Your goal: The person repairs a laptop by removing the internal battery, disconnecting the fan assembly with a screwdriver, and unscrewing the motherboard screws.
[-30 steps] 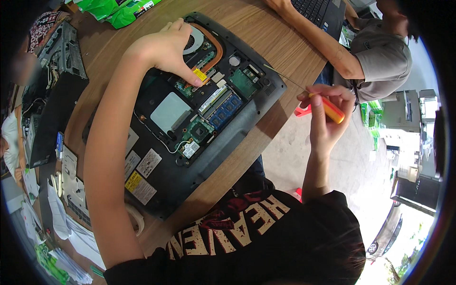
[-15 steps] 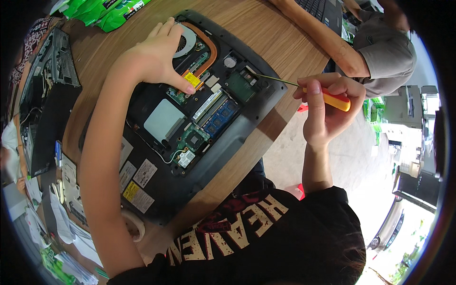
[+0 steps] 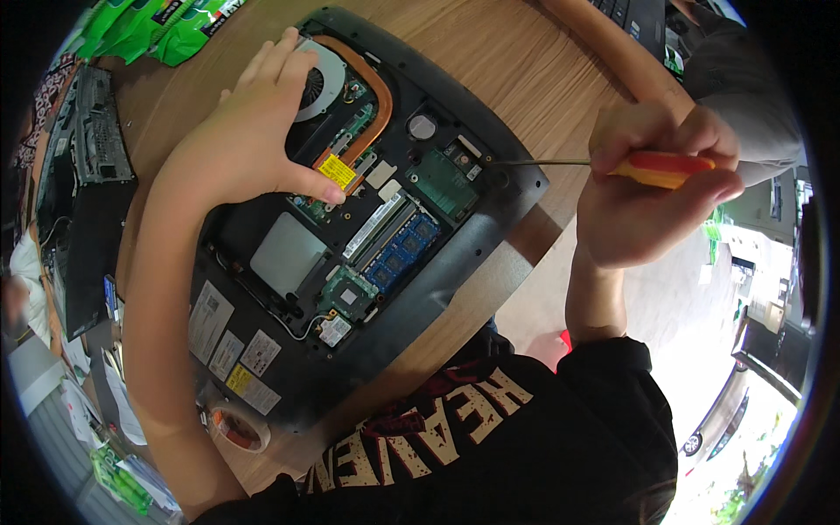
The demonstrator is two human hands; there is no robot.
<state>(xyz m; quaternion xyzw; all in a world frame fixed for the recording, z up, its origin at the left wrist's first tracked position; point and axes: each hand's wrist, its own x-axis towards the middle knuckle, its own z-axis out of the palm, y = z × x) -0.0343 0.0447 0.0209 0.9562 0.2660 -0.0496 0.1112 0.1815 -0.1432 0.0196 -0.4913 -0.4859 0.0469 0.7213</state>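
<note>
Head view: an opened laptop (image 3: pixel 350 227), bottom cover off, lies upside down and slanted on a wooden table (image 3: pixel 516 61), its circuit boards exposed. The left hand (image 3: pixel 254 140) lies open and flat on the chassis at about ten o'clock from the laptop's centre, gripping nothing; its palm sits beside the cooling fan (image 3: pixel 317 74) and its thumb presses near a yellow label (image 3: pixel 337 171), apparently to steady the machine. The right hand (image 3: pixel 652 188) is clenched around the orange-and-red handle of a screwdriver (image 3: pixel 612 164), held almost level. Its thin shaft reaches toward nine o'clock, the tip resting at the edge of a small green card (image 3: pixel 446 179) near the laptop's three o'clock rim, seemingly at a screw.

Blue memory modules (image 3: pixel 398 254) lie at the centre, below a curved copper heat pipe (image 3: pixel 372 92). Another person's forearm (image 3: pixel 612 44) crosses the table at one o'clock, close to the screwdriver hand. Green packets (image 3: pixel 166 31) lie at eleven o'clock, a roll of tape (image 3: pixel 236 429) at seven o'clock, and a dark dismantled device (image 3: pixel 83 192) at nine o'clock.
</note>
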